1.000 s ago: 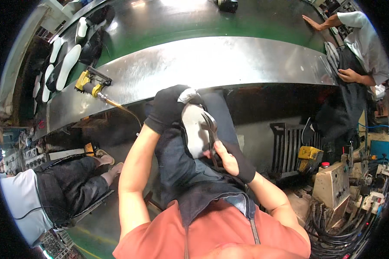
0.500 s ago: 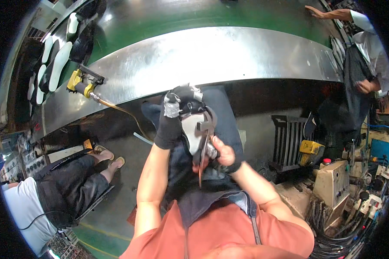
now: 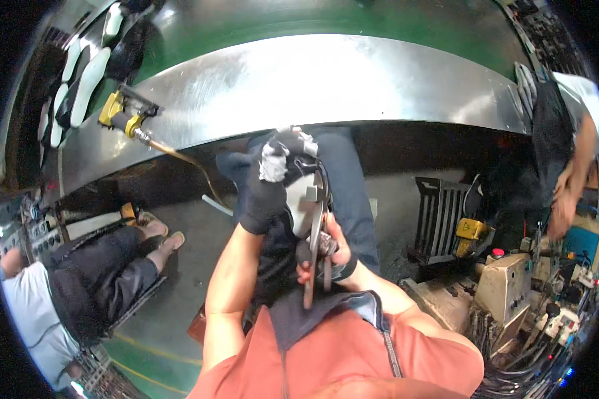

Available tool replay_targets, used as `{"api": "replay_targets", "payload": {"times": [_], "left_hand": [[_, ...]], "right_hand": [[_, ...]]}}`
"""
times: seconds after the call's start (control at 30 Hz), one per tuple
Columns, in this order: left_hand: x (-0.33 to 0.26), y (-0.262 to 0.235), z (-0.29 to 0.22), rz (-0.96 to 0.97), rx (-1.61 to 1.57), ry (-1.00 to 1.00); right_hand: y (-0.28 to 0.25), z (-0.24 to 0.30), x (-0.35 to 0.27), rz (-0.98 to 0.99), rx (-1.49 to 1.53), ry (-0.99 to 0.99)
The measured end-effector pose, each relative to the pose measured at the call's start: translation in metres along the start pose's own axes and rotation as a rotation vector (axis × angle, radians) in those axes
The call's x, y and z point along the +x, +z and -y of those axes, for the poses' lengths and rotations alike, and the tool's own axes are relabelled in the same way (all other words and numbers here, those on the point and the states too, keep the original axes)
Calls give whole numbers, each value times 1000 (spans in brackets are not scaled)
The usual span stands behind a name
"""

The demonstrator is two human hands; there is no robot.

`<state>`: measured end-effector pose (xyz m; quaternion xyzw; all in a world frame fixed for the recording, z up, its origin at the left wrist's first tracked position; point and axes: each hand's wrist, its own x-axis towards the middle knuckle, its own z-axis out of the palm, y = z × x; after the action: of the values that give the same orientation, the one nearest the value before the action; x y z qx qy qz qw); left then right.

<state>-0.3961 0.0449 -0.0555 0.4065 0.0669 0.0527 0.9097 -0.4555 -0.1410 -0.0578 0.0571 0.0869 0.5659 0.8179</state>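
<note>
Clasping the shoe (image 3: 295, 206) by its far end, the gloved left hand (image 3: 277, 159) rests above the lap (image 3: 346, 179), just off the near edge of the counter (image 3: 326, 80). The right hand (image 3: 338, 251) is wrapped around the pliers (image 3: 316, 229), their head over the white sole; contact is hard to tell. Near the counter's left end lies a yellow tool (image 3: 118, 116) with a hose (image 3: 173, 151). Beyond it, white soles (image 3: 90, 86) line the left edge. 1 person (image 3: 46, 312) sits at left; 1 co-worker (image 3: 576, 133) is by the right corner.
</note>
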Motion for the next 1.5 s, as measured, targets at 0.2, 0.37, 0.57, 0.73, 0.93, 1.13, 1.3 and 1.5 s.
{"api": "replay_targets", "payload": {"times": [0.2, 0.37, 0.57, 0.73, 0.93, 1.13, 1.3, 1.5], "left_hand": [[-4, -1, -16, -19, 472, 249], [-5, 12, -10, -110, 357, 152], [-5, 11, -16, -81, 466, 189], [-3, 8, -13, -109, 460, 138], [-24, -4, -22, 115, 1010, 399], [-145, 6, -4, 70, 334, 123], [-173, 4, 20, -53, 245, 100], [-132, -9, 42, -115, 291, 172]], "right_hand": [[65, 82, 0, -389, -1618, 287], [59, 65, 4, -415, -1154, 238], [42, 41, -1, -374, -626, 229], [40, 23, 5, -674, -1748, -323], [10, 6, 5, -411, -1976, -326], [-36, 4, -97, 24, -2111, -56], [-30, 2, -114, -82, -2221, -91], [-32, 9, -102, -78, -2062, -50]]}}
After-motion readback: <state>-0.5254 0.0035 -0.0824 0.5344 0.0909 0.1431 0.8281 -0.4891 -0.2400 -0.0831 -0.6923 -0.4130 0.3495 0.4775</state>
